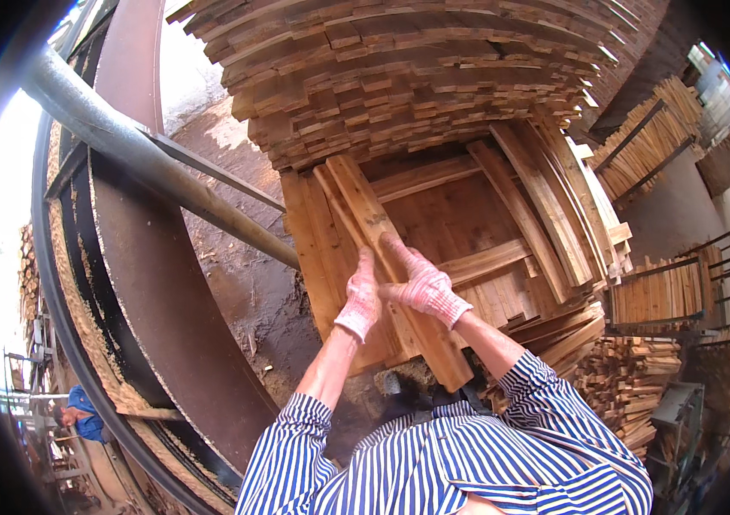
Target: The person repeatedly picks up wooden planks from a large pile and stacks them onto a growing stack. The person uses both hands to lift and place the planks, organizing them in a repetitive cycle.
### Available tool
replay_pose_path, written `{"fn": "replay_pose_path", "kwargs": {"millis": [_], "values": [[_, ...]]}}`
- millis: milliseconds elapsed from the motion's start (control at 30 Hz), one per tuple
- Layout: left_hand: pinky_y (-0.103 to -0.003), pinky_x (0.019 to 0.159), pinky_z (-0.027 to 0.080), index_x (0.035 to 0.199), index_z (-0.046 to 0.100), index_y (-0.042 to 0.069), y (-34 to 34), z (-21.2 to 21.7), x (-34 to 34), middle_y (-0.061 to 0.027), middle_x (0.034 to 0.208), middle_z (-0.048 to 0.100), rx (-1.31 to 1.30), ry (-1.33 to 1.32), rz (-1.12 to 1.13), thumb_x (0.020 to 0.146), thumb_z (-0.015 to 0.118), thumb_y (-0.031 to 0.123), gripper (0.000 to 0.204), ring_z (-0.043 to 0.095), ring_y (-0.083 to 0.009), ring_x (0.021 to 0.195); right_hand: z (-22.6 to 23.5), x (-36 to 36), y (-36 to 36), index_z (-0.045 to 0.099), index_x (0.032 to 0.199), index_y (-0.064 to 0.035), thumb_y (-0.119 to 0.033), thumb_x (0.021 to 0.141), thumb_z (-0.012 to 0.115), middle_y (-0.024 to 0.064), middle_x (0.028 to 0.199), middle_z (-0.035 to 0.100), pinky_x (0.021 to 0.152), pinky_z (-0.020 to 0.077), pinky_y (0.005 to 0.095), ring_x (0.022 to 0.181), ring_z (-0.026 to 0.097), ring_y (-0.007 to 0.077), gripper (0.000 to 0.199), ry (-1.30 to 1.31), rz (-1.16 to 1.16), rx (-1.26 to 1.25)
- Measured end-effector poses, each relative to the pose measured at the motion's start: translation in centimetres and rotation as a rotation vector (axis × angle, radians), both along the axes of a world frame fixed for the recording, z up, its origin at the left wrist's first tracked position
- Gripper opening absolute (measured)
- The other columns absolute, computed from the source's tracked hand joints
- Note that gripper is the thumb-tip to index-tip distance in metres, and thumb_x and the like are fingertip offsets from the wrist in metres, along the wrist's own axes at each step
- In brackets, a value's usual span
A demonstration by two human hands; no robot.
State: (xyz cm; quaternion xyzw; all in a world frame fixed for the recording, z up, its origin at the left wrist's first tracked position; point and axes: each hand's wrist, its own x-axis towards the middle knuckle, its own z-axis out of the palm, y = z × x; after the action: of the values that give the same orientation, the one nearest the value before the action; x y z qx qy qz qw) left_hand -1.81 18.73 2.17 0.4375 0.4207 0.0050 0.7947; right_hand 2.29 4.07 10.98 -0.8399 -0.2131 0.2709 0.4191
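Both my hands wear pink-and-white knit gloves and grip one long wooden plank that slants from upper left to lower right. My left hand clasps its left edge, and my right hand lies over its top face with fingers pointing up the board. The plank rests against other leaning boards below a tall stack of wooden slats. My striped blue-and-white sleeves come in from the lower edge.
A grey metal pole runs diagonally at the left beside a large curved rusty metal panel. More leaning boards and slat piles stand at the right. Another person in blue is at the far lower left.
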Motion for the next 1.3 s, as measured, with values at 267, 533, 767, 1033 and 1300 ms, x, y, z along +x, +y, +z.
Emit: {"fn": "replay_pose_path", "kwargs": {"millis": [267, 533, 767, 1033, 1300], "values": [[-0.036, 0.116, 0.041, 0.156, 0.038, 0.001, 8.5, -0.9, 2.7, -0.0247, 0.144, 0.056, 1.247, 0.209, -0.16, 0.103, 0.047, 0.048, 0.072, 0.052, -0.0332, 0.137, -7.0, 9.0, -2.7, 0.022, 0.165, -0.0279, -0.047, 0.092, 0.061, 0.0257, 0.163, 0.033, 0.114, 0.0449, 0.0436, 0.144, 0.044, 0.0397, 0.085, -0.077, -0.09, -0.395], [-0.033, 0.121, 0.034, 0.157, 0.037, 0.0, 19.4, -10.7, 0.8, -0.0168, 0.162, 0.039, 0.639, 0.098, -0.429, 0.107, 0.043, 0.022, 0.054, 0.042, -0.0281, 0.146, -13.2, 7.5, 4.3, 0.023, 0.164, -0.0203, -0.049, 0.105, 0.042, 0.0336, 0.16, 0.031, 0.105, 0.0494, 0.0492, 0.138, 0.049, 0.0417, 0.068, -0.124, -0.006, -0.214], [-0.036, 0.115, 0.04, 0.157, 0.039, 0.001, 18.4, -6.4, 1.3, -0.0123, 0.159, 0.042, 0.572, 0.074, -0.34, 0.11, 0.042, 0.036, 0.058, 0.046, -0.0247, 0.141, -11.7, 4.4, 6.9, 0.03, 0.158, -0.0199, -0.037, 0.102, 0.048, 0.0345, 0.148, 0.042, 0.096, 0.0526, 0.0557, 0.117, 0.062, 0.0482, 0.061, -0.038, -0.177, -0.123], [-0.035, 0.12, 0.033, 0.159, 0.033, 0.001, 20.3, -10.7, 0.3, -0.0093, 0.165, 0.035, 0.46, 0.013, -0.323, 0.112, 0.04, 0.038, 0.06, 0.04, -0.0237, 0.146, -11.3, 8.3, 1.5, 0.019, 0.164, -0.0171, -0.055, 0.099, 0.051, 0.0348, 0.158, 0.032, 0.109, 0.0432, 0.0597, 0.14, 0.044, 0.0499, 0.081, -0.177, -0.103, -0.211], [-0.041, 0.113, 0.042, 0.156, 0.039, 0.005, 19.8, -7.6, 0.5, -0.0086, 0.155, 0.048, 0.413, 0.065, -0.312, 0.105, 0.052, 0.054, 0.072, 0.05, -0.0274, 0.136, -11.0, 21.3, -18.4, 0.033, 0.161, -0.0277, -0.018, 0.091, 0.073, 0.0162, 0.131, 0.059, 0.093, 0.0524, 0.0397, 0.119, 0.061, 0.0272, 0.08, -0.13, -0.353, -0.837]]}}
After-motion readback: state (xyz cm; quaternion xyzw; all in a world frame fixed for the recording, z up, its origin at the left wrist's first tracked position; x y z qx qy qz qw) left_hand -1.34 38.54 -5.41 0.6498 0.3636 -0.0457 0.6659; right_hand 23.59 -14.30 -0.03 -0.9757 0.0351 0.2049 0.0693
